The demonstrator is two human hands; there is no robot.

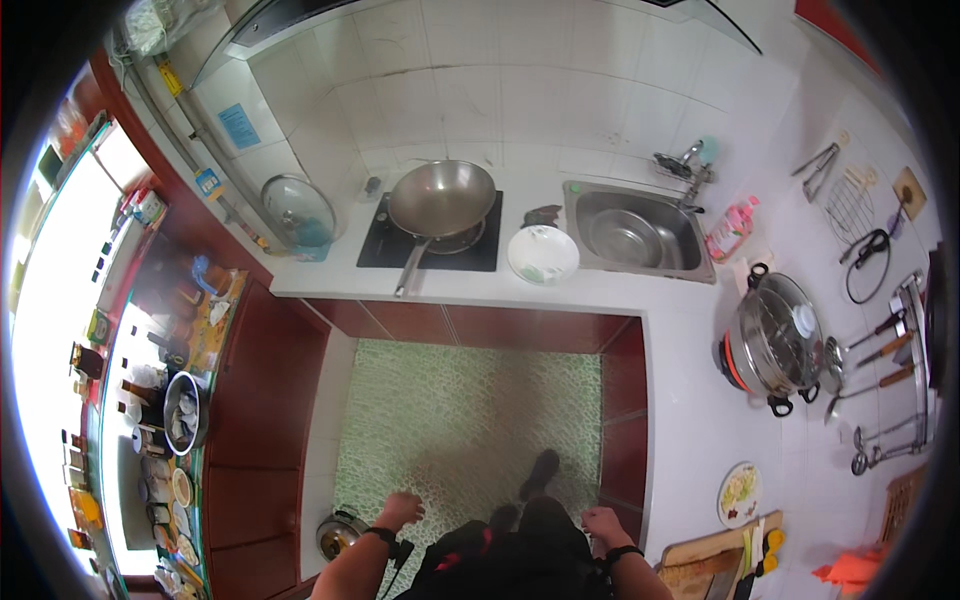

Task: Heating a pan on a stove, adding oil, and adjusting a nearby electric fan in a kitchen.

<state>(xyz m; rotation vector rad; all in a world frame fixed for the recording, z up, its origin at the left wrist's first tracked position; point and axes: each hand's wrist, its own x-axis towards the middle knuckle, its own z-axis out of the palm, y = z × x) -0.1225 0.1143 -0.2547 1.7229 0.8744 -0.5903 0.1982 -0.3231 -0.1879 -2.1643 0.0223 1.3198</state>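
My left hand hangs low over the patterned floor, loosely curled, with nothing visible in it; a lidded metal pot stands on the floor to its left. Near the cabinet on the right is my right hand, fingers curled, also holding nothing that shows. Farther ahead on the counter, a steel wok rests tilted on the black cooktop. A white bowl sits between the cooktop and the steel sink. On the right counter, a plate of chopped food lies beyond a wooden cutting board with a cleaver.
A lidded steamer pot stands on the right counter below hanging utensils. A glass lid leans at the back left. Jars and a metal basin line the left shelf. A pink bottle stands beside the sink.
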